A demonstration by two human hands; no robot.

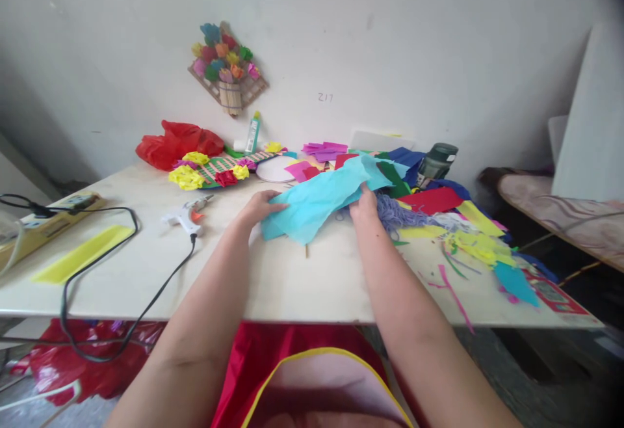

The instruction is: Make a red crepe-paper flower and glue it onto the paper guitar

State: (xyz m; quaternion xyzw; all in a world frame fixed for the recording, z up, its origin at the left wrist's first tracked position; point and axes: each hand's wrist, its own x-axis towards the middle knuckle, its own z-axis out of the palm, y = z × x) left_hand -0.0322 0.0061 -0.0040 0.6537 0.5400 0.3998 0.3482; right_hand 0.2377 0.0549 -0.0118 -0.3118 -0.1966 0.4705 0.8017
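- Table (292, 285): pale top, set against a wall.
- Left edge: yellow power strip (53, 216); flat yellow strip (82, 254) beside it.
- Glue gun (188, 214): lying on its side, black cord (121, 298) trailing over the front edge.
- Rear: red bag (178, 142), paper flower wreath (214, 171), glue bottle (252, 134), white disc (275, 169), dark jar (437, 161).
- Centre: light blue paper sheet (316, 200).
- Right: heap of coloured paper scraps (463, 233); purple yarn (397, 212).

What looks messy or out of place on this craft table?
Paper scraps lie strewn over the table's right side, some at its edge, and the glue gun's black cord droops off the front edge.
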